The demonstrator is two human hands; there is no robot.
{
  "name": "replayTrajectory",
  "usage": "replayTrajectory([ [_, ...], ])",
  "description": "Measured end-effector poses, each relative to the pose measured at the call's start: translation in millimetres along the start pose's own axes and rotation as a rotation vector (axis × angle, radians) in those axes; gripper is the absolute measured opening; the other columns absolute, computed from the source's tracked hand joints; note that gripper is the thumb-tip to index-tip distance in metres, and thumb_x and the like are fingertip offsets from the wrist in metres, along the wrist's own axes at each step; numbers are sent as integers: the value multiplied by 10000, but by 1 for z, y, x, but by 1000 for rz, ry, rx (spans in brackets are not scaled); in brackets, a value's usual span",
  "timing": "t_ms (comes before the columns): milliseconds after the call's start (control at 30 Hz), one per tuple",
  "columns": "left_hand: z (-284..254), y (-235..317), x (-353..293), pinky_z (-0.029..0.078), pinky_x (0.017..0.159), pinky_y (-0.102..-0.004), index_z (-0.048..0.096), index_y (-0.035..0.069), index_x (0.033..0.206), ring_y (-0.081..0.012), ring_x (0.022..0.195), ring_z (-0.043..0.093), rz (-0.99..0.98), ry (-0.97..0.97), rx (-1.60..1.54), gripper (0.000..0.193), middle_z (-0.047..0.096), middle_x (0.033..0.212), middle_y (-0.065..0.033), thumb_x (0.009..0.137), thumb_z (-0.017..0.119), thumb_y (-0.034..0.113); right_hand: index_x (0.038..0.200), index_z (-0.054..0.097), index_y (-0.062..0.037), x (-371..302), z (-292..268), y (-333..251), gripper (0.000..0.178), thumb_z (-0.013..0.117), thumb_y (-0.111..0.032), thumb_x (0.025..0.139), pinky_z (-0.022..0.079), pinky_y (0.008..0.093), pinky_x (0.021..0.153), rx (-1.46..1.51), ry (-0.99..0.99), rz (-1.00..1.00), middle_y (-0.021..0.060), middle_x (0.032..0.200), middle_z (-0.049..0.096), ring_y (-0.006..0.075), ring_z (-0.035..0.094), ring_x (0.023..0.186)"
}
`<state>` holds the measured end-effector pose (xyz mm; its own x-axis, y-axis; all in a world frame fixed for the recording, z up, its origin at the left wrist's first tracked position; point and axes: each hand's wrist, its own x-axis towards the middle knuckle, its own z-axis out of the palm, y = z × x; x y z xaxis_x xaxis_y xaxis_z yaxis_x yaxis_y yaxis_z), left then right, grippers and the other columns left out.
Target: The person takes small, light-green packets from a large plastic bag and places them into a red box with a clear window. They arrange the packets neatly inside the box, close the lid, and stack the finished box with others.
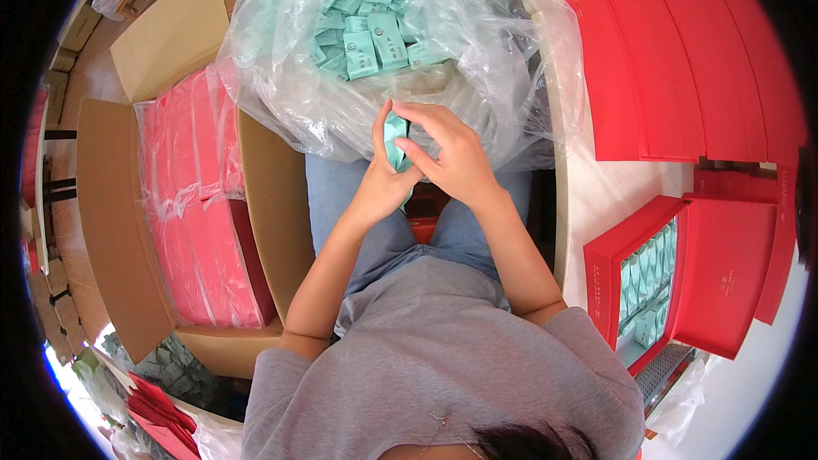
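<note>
A small mint-green packet (394, 138) is held between my two hands, above my lap. My left hand (382, 185) closes round its lower part from the left. From the other side my right hand (453, 153) presses on it with thumb and fingers. Part of the packet is hidden by the fingers. Just beyond my hands a large clear plastic bag (281, 89) lies open, with a heap of like green packets (375, 38) inside.
To the left, an open cardboard box (106, 230) holds plastic-wrapped red boxes (204, 247). On the right-hand table (588, 192), an open red gift box (601, 264) contains rows of green packets. Large red boxes (665, 51) stand behind it. More packets (175, 370) lie at lower left.
</note>
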<state>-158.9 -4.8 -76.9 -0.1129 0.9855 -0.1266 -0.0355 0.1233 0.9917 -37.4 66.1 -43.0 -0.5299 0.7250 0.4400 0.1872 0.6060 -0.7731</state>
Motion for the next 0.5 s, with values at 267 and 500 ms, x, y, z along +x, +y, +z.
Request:
replayTrajectory([
  [267, -1, 6, 4, 472, 809, -310, 128, 124, 1439, -180, 966, 540, -118, 180, -322, 778, 500, 1112, -117, 841, 625, 148, 977, 633, -33, -7, 9, 3, 216, 706, -83, 779, 500, 370, 767, 116, 69, 83, 104, 988, 650, 288, 617, 913],
  [500, -17, 20, 16, 447, 628, -279, 433, 137, 1002, -114, 743, 486, -350, 441, -590, 320, 468, 846, 8, 880, 661, 326, 878, 625, -68, -25, 6, -24, 203, 740, -63, 711, 452, 356, 708, -99, -143, -104, 51, 902, 582, 251, 561, 821],
])
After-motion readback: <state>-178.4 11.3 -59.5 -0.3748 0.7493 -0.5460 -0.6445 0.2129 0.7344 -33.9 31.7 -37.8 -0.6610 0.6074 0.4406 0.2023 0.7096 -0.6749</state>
